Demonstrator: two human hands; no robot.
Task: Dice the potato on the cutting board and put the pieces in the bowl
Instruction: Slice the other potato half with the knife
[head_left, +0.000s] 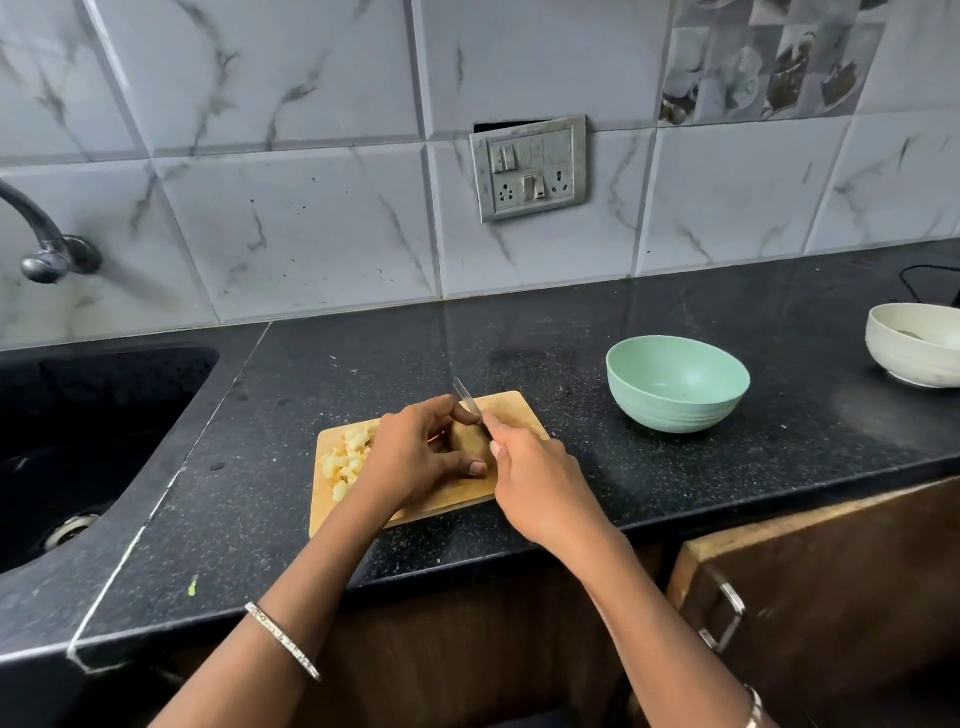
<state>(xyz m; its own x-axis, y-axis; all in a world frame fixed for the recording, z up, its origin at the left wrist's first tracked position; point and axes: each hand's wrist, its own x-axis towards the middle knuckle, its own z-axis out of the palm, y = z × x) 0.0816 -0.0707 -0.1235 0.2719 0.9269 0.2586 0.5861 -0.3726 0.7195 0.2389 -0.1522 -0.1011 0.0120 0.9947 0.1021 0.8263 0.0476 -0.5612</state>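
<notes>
A wooden cutting board (511, 405) lies on the black counter. On it, my left hand (415, 457) holds a brown potato piece (470, 441) with curled fingers and thumb. My right hand (535, 478) grips a knife (466, 396); its blade rests across the top of the potato and points away from me. A pile of pale diced potato pieces (345, 462) sits on the board's left part, beside my left hand. A green bowl (675, 382), with nothing visible inside, stands on the counter to the right of the board.
A white bowl (917, 343) stands at the far right edge. A black sink (78, 431) lies left, with a tap (49, 249) above it. A switch panel (530, 169) hangs on the tiled wall. A cabinet door with a handle (724, 616) sits below right.
</notes>
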